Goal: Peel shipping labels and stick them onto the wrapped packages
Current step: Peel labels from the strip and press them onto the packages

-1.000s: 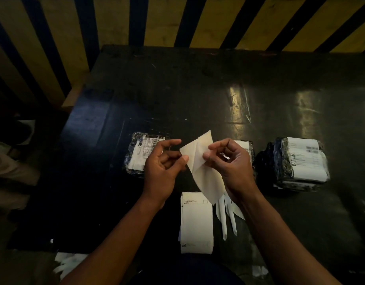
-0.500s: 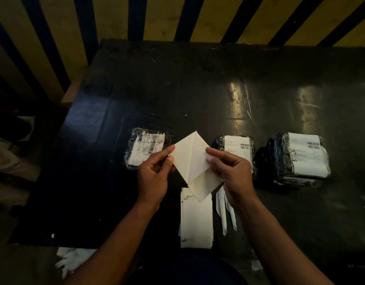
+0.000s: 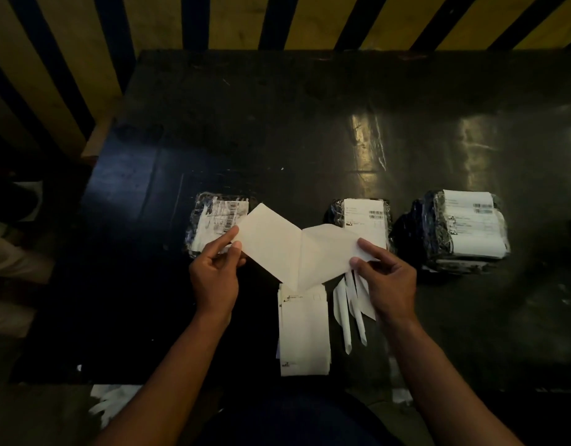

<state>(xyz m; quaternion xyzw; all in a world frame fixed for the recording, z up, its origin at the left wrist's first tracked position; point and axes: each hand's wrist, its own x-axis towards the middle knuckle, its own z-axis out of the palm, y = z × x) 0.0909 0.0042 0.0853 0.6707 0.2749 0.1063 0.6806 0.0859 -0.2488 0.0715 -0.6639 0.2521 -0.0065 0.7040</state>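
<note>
Both hands hold one white shipping label above the dark table. My left hand pinches the label sheet at its left corner. My right hand pinches the other layer, the backing, at its right edge. The two layers are spread apart in a V and still joined along the middle. Under them lies a stack of labels. Three wrapped packages sit in a row behind: a left package, a middle package and a right stack of packages, each with a label on top.
Several peeled backing strips lie right of the label stack. More white scraps lie on the floor by the table's near left corner. A yellow and black striped wall rises behind the table.
The two layers, folded close together a second ago, have been pulled wide apart. My left hand moved left and my right hand moved right.
</note>
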